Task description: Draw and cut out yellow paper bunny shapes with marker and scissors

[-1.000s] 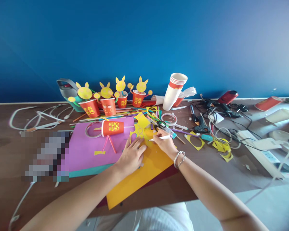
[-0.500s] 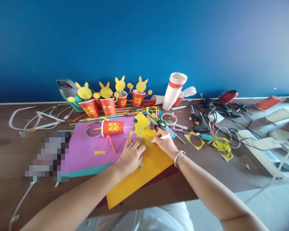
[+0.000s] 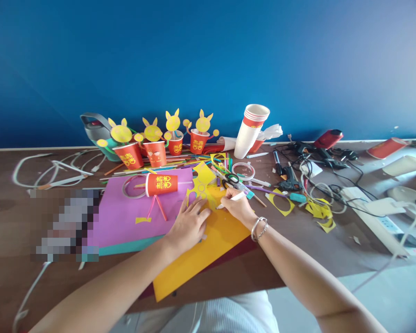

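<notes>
A yellow sheet of paper (image 3: 194, 268) lies slanted before me, its far part cut away in round shapes. My left hand (image 3: 190, 224) rests flat on it with the fingers stretched out. In my right hand (image 3: 240, 209) a white pen (image 3: 233, 199) is gripped, its tip down at the sheet. Faint round outlines show on the paper near the fingertips. Scissors (image 3: 232, 178) with dark handles lie just beyond the right hand. To the left, a red paper cup (image 3: 162, 184) lies on its side on purple paper (image 3: 125, 226), with pink straw-like legs attached.
Several red cups with yellow rabbit-eared figures (image 3: 154, 131) stand at the back. A tall stack of paper cups (image 3: 251, 132) leans near them. Rightwards lie a glue gun (image 3: 289, 179), yellow scraps (image 3: 319, 209), tangled cables and a power strip (image 3: 376, 222). Tape rolls (image 3: 244, 171) and coloured sticks are scattered behind.
The pen in my right hand has tilted and its tip has shifted slightly, down towards me on the yellow paper. My left hand has stayed in place.
</notes>
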Available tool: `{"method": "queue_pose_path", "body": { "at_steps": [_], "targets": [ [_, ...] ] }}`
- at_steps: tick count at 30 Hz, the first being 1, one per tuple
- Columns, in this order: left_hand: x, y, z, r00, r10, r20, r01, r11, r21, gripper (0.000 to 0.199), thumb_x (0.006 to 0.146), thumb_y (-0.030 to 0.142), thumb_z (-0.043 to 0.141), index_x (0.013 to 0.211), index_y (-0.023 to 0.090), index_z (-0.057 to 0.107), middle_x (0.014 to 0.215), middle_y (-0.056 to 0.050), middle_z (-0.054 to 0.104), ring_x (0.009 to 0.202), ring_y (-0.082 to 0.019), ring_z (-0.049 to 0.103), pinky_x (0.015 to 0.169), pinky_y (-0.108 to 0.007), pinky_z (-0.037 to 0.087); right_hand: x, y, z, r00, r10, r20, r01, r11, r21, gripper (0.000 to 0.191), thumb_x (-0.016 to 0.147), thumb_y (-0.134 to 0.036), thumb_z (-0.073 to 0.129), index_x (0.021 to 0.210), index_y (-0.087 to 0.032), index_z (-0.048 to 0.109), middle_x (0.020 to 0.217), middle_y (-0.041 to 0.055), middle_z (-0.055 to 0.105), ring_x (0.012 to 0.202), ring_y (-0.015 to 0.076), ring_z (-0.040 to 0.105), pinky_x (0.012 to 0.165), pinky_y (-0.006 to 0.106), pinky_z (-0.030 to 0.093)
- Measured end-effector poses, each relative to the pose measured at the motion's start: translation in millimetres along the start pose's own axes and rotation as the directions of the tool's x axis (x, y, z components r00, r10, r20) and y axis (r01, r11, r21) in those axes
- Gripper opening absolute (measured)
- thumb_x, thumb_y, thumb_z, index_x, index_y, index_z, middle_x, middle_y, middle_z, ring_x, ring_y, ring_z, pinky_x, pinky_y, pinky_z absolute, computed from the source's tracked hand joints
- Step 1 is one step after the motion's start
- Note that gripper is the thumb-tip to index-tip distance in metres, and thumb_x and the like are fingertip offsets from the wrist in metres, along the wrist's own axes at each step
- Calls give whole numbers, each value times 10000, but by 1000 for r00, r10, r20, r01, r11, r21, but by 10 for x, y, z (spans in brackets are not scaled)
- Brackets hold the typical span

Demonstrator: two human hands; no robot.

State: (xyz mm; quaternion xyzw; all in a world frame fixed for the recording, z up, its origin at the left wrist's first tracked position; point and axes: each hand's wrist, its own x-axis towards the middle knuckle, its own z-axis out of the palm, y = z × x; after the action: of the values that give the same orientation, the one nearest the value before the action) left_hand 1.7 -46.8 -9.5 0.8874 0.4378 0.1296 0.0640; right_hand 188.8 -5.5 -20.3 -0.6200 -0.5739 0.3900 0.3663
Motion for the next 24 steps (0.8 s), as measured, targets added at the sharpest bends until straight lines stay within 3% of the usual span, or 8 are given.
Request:
{"method": "queue_pose_path", "body": {
  "at_steps": [12,24],
  "targets": [
    [-1,-3,11,1000,-3,-4,3,1000,-7,323,817,77,431,1057,215,598,1309,-101,530,1284,-259,427,1114,-544,225,-20,-43,-41,998,35,57,-42,991,130,146,622,-227,492,528,-210,381,399,-50,483,396,106,460,370,194,303],
    [2,-2,2,1000,0,0,0,1000,-3,330,812,67,421,1049,215,596,1307,-99,532,1286,-255,425,1108,-544,235,-7,-12,-23,998,-24,51,23,1000,17,157,628,-232,500,524,-200,387,432,-52,456,417,89,422,396,201,289]
  ]
}}
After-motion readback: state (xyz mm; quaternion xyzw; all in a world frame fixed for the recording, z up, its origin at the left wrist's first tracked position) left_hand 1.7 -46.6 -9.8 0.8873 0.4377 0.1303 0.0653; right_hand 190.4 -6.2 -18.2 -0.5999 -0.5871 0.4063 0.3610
